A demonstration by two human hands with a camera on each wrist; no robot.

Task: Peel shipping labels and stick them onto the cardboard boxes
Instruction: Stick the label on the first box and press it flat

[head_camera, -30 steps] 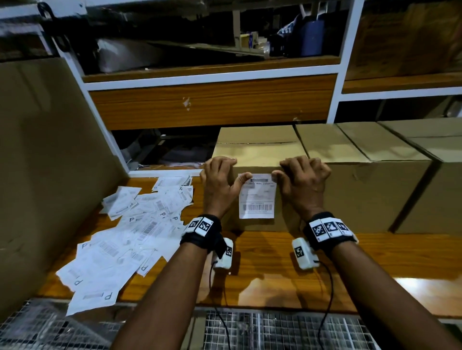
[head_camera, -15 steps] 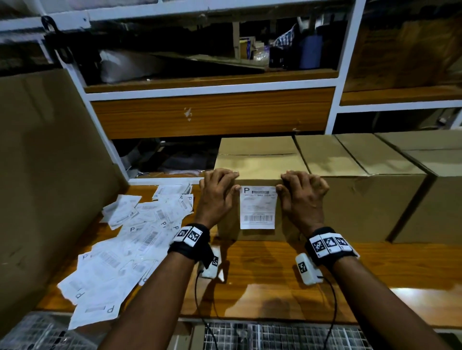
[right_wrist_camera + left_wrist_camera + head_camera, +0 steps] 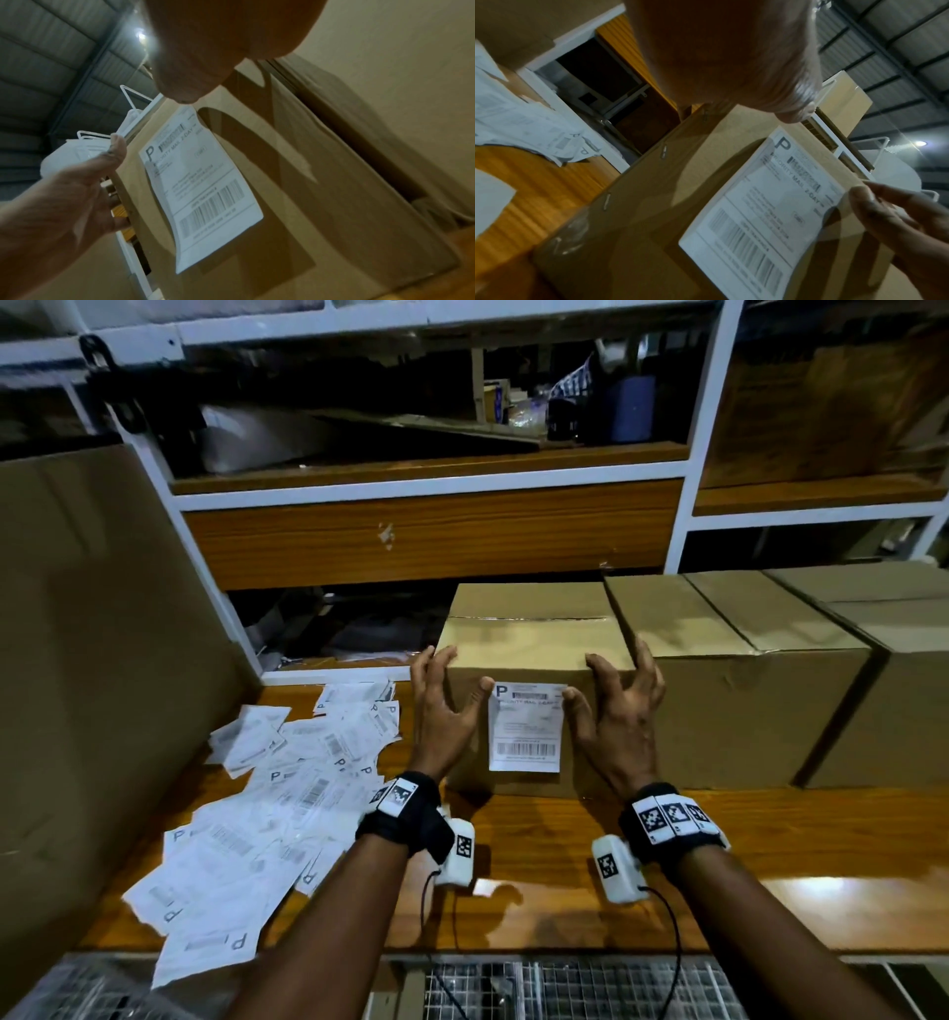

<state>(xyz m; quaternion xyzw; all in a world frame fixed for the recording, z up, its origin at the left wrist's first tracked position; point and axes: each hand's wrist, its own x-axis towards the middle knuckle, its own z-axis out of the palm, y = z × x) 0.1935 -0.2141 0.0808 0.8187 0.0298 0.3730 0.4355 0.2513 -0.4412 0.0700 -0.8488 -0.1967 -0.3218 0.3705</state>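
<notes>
Flanking one label (image 3: 526, 729) on one box (image 3: 534, 639), both hands' fingers (image 3: 434, 672) spread apart.

wooden bench (image 3: 590, 845) | cardboard boxes (image 3: 744, 701) right | loose labels (image 3: 267, 819) left

Loose labels (image 3: 267, 819) crowding left bench (image 3: 770, 855)

Cardboard, paper and varnished wood

The box (image 3: 534, 644) is matt brown cardboard; its label (image 3: 526, 729) and the loose labels (image 3: 267, 819) are white paper; the surface (image 3: 770, 875) is glossy wood.
</notes>
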